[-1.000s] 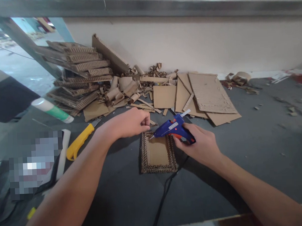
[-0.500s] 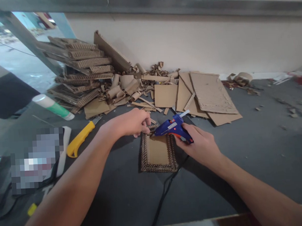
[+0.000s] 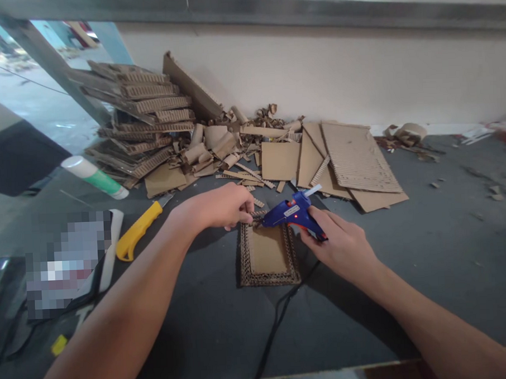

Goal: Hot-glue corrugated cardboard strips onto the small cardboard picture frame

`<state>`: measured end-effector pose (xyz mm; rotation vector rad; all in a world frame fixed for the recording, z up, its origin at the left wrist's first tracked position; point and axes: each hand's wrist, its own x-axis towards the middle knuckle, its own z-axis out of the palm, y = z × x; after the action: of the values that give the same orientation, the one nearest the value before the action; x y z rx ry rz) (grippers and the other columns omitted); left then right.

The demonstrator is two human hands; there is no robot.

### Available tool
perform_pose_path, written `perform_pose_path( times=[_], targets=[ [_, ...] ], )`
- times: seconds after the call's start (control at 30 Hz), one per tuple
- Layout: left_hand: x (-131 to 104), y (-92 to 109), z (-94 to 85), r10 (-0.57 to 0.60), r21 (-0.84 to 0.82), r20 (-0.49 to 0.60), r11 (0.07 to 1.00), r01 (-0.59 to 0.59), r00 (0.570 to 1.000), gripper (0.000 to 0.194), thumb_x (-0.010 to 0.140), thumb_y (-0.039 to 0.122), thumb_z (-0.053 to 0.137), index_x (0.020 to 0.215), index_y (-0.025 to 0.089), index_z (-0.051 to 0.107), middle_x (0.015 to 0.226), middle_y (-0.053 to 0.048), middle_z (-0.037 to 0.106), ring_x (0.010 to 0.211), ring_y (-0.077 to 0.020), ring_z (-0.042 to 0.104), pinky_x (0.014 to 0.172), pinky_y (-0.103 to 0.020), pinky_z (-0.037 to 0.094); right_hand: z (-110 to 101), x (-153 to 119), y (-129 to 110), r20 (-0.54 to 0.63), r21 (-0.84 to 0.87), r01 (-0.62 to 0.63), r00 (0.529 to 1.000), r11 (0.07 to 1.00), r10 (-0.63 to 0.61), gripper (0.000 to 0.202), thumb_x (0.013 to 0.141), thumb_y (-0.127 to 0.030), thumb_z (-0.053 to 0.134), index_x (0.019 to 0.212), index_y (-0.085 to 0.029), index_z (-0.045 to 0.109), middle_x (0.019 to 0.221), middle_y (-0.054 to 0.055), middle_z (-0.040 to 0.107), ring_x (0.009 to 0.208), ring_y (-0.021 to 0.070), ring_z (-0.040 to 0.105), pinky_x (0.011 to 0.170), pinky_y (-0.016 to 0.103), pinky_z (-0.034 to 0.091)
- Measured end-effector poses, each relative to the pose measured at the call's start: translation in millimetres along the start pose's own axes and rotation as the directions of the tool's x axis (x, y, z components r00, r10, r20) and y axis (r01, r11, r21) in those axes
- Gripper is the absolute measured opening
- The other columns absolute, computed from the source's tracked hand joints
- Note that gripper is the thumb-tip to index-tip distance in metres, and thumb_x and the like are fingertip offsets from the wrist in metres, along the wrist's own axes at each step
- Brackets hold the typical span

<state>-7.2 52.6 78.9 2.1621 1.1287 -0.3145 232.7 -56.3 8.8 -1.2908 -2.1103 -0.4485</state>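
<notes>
A blue glue gun [image 3: 293, 212] with a clear glue stick in its back is gripped in my right hand [image 3: 341, 236]. Its nozzle points left at the top edge of a small rectangular cardboard piece [image 3: 269, 253], which has raised corrugated borders and lies flat on the dark table [image 3: 209, 331]. My left hand [image 3: 231, 206] is closed in a pinch just above the top left corner of that piece. A thin cardboard strip [image 3: 259, 213] shows beside its fingertips, though the fingers hide much of what they hold.
Stacked cardboard pieces [image 3: 155, 104] stand at the back left beside a pile of scraps [image 3: 217, 143]. Cardboard sheets [image 3: 356, 157] lie behind my right hand. A yellow-handled saw [image 3: 139, 231] and a white-green tube [image 3: 95, 177] are at the left. A black cord [image 3: 278, 322] runs toward the front edge.
The whole view has shifted slightly, moving the scene a little to the right. Against the cardboard piece, my hands and the glue gun have barely moved.
</notes>
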Motion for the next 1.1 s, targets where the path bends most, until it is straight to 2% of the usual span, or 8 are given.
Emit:
perform_pose_path(
  times=[0.2,0.43,0.73,0.9,1.1],
  targets=[
    [-1.7,-4.7,-1.7,-0.008,0.025,0.024,1.000,0.007,1.000,0.014,0.086,0.030,0.059,0.088,0.019,0.067,0.076,-0.003,0.074,0.054,-0.0130,0.065,0.056,-0.023,0.044,-1.5,-0.3,0.4,-0.004,-0.027,-0.016,1.000,1.000,0.015,0.024,0.093,-0.024,0.055,0.114,-0.016,0.063,0.084,0.007,0.074,0.072,0.0178,0.071,0.055,0.025,0.051],
    [-1.9,-2.5,-1.1,-0.015,0.041,0.000,0.999,0.015,1.000,0.012,0.085,0.028,0.060,0.087,0.018,0.067,0.070,-0.002,0.072,0.052,-0.0132,0.064,0.055,-0.023,0.043,-4.0,-0.2,2.4,-0.028,-0.076,-0.044,0.999,0.996,0.042,0.021,0.095,-0.029,0.055,0.109,-0.017,0.065,0.085,0.007,0.075,0.069,0.0170,0.071,0.052,0.025,0.049],
    [-1.3,-2.5,-0.9,-0.006,0.051,0.001,0.999,0.005,1.000,0.010,0.086,0.026,0.060,0.089,0.018,0.064,0.067,-0.001,0.070,0.055,-0.0141,0.066,0.055,-0.024,0.045,-17.2,3.8,5.6,-0.009,-0.109,-0.001,1.000,0.994,0.000,0.021,0.092,-0.020,0.056,0.111,-0.016,0.062,0.086,0.007,0.075,0.069,0.0168,0.071,0.053,0.025,0.047],
    [-1.9,-2.1,-1.1,-0.019,0.061,0.005,0.998,0.018,1.000,0.011,0.087,0.027,0.059,0.090,0.017,0.065,0.070,-0.001,0.071,0.055,-0.0138,0.066,0.056,-0.024,0.044,-23.7,4.8,8.2,0.001,-0.146,0.035,0.999,0.989,-0.036,0.020,0.091,-0.019,0.056,0.110,-0.014,0.063,0.082,0.006,0.074,0.063,0.0162,0.068,0.048,0.026,0.043],
    [-1.1,0.7,-2.9,-0.002,0.152,-0.021,0.988,0.006,1.000,0.012,0.086,0.028,0.063,0.090,0.018,0.067,0.067,0.000,0.070,0.061,-0.0144,0.064,0.059,-0.025,0.041,-30.8,5.8,6.9,0.029,-0.235,0.086,0.996,0.968,-0.081,0.019,0.091,-0.015,0.056,0.108,-0.010,0.063,0.083,0.007,0.075,0.060,0.0132,0.067,0.048,0.025,0.043]
  ],
)
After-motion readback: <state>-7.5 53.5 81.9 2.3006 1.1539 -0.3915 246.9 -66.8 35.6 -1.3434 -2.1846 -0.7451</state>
